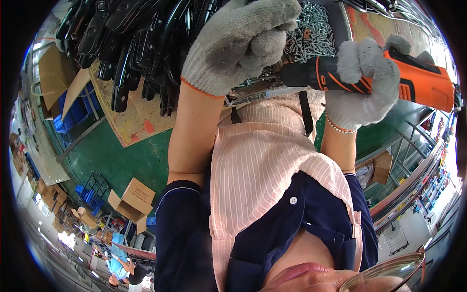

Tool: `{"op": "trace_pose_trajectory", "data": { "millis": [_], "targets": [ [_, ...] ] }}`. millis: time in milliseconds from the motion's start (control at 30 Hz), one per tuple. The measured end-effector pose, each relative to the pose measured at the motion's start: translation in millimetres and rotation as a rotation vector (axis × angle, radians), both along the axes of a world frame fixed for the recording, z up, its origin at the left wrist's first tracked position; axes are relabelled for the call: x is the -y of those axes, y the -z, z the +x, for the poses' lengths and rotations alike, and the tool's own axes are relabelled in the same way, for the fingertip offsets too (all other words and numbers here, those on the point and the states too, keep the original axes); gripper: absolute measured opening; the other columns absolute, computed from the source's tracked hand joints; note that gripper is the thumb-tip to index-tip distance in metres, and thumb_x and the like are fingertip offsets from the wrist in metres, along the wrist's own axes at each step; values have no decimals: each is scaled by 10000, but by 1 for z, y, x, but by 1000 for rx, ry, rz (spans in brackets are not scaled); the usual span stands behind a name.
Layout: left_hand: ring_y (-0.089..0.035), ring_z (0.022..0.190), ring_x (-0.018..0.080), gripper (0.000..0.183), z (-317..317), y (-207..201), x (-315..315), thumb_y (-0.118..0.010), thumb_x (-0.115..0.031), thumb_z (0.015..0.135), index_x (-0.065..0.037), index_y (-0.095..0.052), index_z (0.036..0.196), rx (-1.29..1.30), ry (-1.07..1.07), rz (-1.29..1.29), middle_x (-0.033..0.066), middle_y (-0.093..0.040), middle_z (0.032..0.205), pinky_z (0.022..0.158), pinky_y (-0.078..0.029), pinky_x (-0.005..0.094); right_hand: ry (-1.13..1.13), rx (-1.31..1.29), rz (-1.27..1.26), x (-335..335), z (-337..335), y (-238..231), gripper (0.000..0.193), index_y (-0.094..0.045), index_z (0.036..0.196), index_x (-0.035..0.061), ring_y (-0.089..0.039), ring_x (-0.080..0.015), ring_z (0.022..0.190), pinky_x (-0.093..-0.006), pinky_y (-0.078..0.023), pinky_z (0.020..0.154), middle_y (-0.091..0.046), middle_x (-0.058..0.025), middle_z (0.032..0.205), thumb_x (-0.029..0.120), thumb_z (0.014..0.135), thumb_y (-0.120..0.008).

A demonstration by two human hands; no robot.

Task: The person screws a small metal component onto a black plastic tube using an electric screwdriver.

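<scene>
My right hand (pixel 365 82), in a grey knit glove, is wrapped round an orange and black cordless power screwdriver (pixel 423 82). The tool lies roughly level, its black nose (pixel 299 74) pointing left towards my other hand. My left hand (pixel 238 51), gloved the same way, is closed with its fingers curled in beside a heap of small silver screws (pixel 311 34). Whatever those fingers hold is hidden by the glove. The screws fill a tray with a grey rim (pixel 343 22). Left of that hand lies a pile of long black metal parts (pixel 141 48).
A worn, paint-stained board (pixel 131 129) bears the black parts. Thin metal rods (pixel 408 14) lie at the far right. Open cardboard boxes (pixel 134 199) and blue crates (pixel 73 117) stand on the left, by the green floor (pixel 151 158). Another person (pixel 119 267) is at the lower left.
</scene>
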State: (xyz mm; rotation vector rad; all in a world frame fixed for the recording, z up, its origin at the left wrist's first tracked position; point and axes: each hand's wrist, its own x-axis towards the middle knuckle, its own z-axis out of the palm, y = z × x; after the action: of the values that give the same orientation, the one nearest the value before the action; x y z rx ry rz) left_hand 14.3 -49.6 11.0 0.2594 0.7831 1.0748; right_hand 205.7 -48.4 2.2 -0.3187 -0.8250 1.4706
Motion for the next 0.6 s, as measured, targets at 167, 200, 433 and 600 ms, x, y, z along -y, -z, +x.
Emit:
{"op": "trace_pose_trajectory", "data": {
  "millis": [167,200,433,600],
  "targets": [
    [-467,456,67,400,11,-3,-1,-659,-68,925,-60,-484,1284,-21,-53,-106,5,-567,728,392,-362,217,-9,-65,-39,7,-11,1,348,-514,1240,18,-471,-194,610,-317,-424,538,-490,-91,777,140,919,-569],
    [-467,456,67,400,12,0,1,-659,-68,925,-60,-484,1284,-20,-55,-106,5,-567,728,392,-362,217,16,141,-2,8,-10,1,415,-502,1304,71,-399,-127,601,-243,-368,517,-434,-14,745,119,905,-602],
    [-454,490,53,628,11,3,6,-680,-47,902,-61,-353,1438,69,-76,127,1,-561,747,407,-353,209,-19,143,-26,11,-13,4,454,-479,1323,49,-396,-149,537,-266,-378,472,-439,-58,719,57,881,-582],
    [-470,508,54,632,13,6,3,-659,-28,915,-85,-339,1456,58,-83,103,11,-578,774,416,-374,203,-44,65,-17,11,-9,12,447,-432,1324,-16,-552,-266,622,-396,-493,527,-564,-191,853,137,922,-554]
  ]
}}
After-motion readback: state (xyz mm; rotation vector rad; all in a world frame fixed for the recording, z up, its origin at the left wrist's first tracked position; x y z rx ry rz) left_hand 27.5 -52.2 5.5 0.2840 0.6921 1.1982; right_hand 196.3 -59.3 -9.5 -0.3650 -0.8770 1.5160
